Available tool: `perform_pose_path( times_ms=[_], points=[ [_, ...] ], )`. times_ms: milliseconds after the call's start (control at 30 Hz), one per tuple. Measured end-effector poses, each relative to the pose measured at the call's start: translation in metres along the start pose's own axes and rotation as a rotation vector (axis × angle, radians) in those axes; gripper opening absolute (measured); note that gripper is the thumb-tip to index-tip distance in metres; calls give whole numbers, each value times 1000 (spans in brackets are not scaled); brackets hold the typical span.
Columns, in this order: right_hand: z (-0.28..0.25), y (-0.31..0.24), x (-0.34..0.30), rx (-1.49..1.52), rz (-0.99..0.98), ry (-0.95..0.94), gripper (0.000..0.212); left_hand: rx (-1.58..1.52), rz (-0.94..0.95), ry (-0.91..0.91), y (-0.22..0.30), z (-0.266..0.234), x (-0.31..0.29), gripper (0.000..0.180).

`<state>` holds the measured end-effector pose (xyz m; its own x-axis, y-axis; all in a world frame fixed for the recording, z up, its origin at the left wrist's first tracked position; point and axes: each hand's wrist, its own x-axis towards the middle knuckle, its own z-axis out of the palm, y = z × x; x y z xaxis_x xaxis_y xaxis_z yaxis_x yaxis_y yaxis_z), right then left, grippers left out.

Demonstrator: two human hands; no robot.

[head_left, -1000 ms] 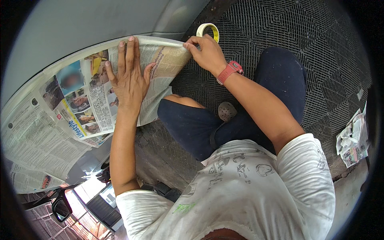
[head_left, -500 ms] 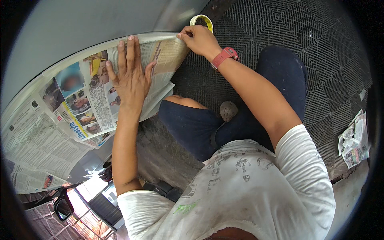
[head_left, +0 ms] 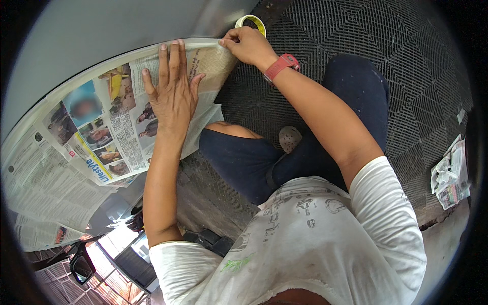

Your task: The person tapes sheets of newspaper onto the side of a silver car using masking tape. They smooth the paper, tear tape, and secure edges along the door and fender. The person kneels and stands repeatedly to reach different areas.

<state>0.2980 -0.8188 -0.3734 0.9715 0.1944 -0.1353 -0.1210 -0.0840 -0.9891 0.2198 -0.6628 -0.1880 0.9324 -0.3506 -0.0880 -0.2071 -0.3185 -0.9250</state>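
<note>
A sheet of newspaper (head_left: 129, 117) covers the lower part of a smooth grey panel (head_left: 127, 30), with a pale tape strip (head_left: 101, 68) along its curved upper edge. My left hand (head_left: 173, 99) lies flat on the sheet, fingers spread, their tips at the taped edge. At the sheet's upper right corner, my right hand (head_left: 249, 47) pinches the end of that edge between thumb and forefinger. The pinched bit is mostly hidden, but looks like masking tape. A roll of masking tape (head_left: 262, 25), pale with a yellow core, sits just beyond my right hand, partly covered by it.
Dark ridged matting (head_left: 406, 101) spreads over the floor, around my bent legs in navy trousers (head_left: 356, 96). Crumpled newspaper (head_left: 450, 175) lies at the far right. More newspaper (head_left: 56, 190) hangs at the left, above a dark mirror (head_left: 81, 267).
My left hand has slid a little to the right along the newspaper's taped edge, still flat. The right hand keeps its pinch, and hand and tape roll appear slightly farther up and left.
</note>
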Motion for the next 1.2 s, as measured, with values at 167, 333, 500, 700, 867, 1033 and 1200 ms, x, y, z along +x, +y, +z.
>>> perform_pose_path(
  times_ms=[167,333,500,700,867,1033,1200],
  points=[
    [-3,-5,0,-12,19,0,37,27,24,-3,2,-3,4,89],
    [-3,-6,2,-28,30,-13,37,0,40,-2,8,-2,8,88],
    [3,-2,4,21,12,50,31,-39,58,22,13,0,12,86],
    [3,-2,4,8,17,48,33,-12,69,21,21,5,12,87],
    [-1,-2,2,-4,54,32,36,34,71,-3,27,4,14,92],
    [4,0,2,-28,24,82,39,58,74,-37,32,0,16,93],
    [6,23,-1,0,-18,87,40,36,91,-27,37,1,15,93]
  ],
)
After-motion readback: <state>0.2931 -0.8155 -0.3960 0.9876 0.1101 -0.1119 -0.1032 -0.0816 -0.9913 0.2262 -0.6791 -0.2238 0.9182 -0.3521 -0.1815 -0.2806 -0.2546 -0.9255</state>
